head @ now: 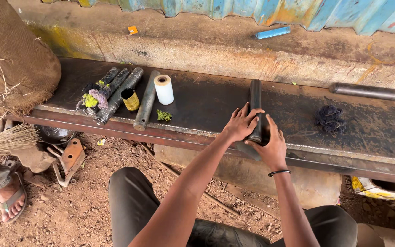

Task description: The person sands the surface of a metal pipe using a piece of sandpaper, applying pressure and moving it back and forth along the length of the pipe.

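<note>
Hands meet on the black tube [255, 110] lying at the counter's [216, 103] front edge: your left hand [240, 125] presses fingers over it, your right hand [270, 147] clasps its near end. It looks dark, smooth, slightly glossy; the next move likely needs steady rolling pressure.

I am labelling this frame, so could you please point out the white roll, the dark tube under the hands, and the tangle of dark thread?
white roll [164, 90], head view, middle of its side.
dark tube [255, 93], head view, bare upper length.
tangle of dark thread [329, 118], head view, centre of the clump.
</note>
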